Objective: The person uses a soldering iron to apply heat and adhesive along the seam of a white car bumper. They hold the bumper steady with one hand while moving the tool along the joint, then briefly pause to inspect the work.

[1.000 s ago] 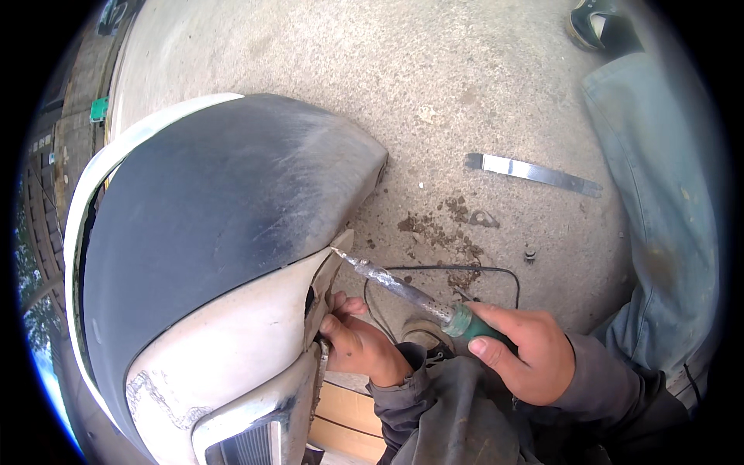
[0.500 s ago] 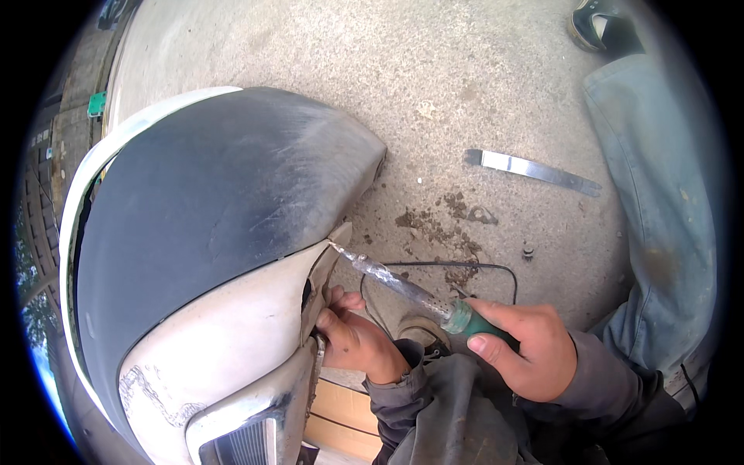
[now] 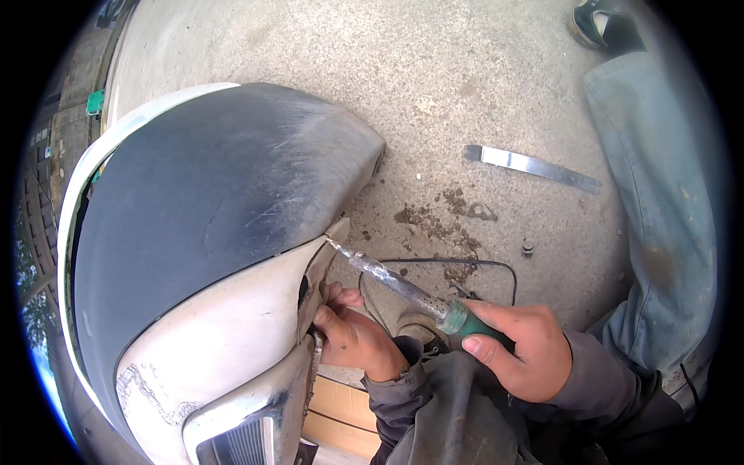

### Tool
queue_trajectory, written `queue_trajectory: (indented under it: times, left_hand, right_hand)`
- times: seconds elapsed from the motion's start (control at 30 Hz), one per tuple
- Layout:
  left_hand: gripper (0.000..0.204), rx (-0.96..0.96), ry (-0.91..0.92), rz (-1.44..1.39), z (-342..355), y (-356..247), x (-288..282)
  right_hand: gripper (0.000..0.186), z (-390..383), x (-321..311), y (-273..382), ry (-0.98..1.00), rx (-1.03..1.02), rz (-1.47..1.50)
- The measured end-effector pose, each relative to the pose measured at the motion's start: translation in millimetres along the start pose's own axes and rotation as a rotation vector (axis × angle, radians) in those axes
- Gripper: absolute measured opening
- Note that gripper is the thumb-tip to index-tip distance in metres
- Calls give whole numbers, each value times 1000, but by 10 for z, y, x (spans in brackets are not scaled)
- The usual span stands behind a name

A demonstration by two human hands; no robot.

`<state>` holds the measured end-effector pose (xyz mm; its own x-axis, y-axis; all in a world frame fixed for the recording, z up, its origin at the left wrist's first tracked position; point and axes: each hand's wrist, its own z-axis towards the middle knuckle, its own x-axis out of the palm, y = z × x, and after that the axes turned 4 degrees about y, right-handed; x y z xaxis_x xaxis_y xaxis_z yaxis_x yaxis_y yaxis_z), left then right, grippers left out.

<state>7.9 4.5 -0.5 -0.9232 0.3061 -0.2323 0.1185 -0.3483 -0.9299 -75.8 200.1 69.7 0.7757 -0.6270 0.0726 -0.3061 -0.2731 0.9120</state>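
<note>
R grip point(image 3: 533, 353) held soldering iron point(image 3: 403, 288) at bumper point(image 3: 209, 186) edge.
Iron's tip sat fwd-L of R grip; L grip point(image 3: 353, 339) held bumper's rim nr tip. Metal strip point(image 3: 535, 166) lay on grnd point(image 3: 457, 70) fwd of R grip.

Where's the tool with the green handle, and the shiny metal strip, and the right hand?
Tool with the green handle point(image 3: 401, 285): head view, on its metal shaft.
Shiny metal strip point(image 3: 533, 166): head view, mid-length.
Right hand point(image 3: 541, 353): head view, on its middle.
</note>
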Motion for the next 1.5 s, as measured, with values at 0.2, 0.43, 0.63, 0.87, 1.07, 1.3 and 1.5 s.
queue_trajectory:
  times: [0.2,0.43,0.63,0.87,1.07,1.3,1.5]
  left_hand:
    - [48,10,2,-21,5,-36,38]
    - [46,6,8,-40,-1,-39,43]
    - [45,3,4,-28,3,-10,18]
    - [42,-3,-4,-97,22,44,-15]
    - [40,-30,-19,-88,7,31,4]
    - [40,-18,-2,-96,8,12,11]
    - [40,-33,-16,-110,-2,24,9]
  right_hand:
    - [37,-23,-72,32,-10,23,13]
    - [36,-19,-99,56,-17,12,-27]
    - [35,17,-156,154,23,49,-48]
    - [35,35,-192,154,0,-5,-74]
    - [34,17,-170,137,-42,-5,-60]
    - [34,13,-184,126,-26,-20,-68]
    - [34,13,-190,149,-19,0,-73]
